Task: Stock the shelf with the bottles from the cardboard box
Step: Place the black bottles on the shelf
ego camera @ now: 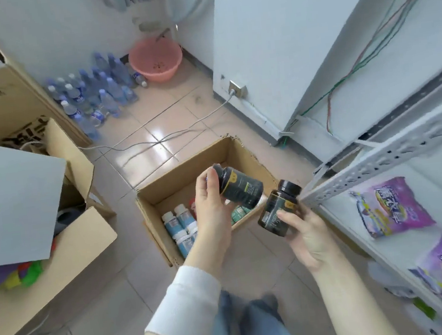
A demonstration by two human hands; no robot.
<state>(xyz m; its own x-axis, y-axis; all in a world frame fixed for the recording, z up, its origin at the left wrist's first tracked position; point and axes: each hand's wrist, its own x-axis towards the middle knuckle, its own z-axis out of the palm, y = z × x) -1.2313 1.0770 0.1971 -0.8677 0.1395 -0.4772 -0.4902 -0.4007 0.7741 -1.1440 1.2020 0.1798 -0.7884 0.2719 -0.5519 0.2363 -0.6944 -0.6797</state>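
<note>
This looks like a storeroom or the back room of a small shop. A white metal shelf (379,165) of slotted rails carries purple packets (389,207) of goods. A cardboard box (203,164) of bottles (179,221) and other open boxes (47,269) stand on the tiled floor (155,136), with many water bottles (93,93) crowded by the wall.

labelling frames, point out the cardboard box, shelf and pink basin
cardboard box (177,183): head view, far inner wall
shelf (378,159): head view, perforated front rail
pink basin (156,55): head view, inner wall
</note>
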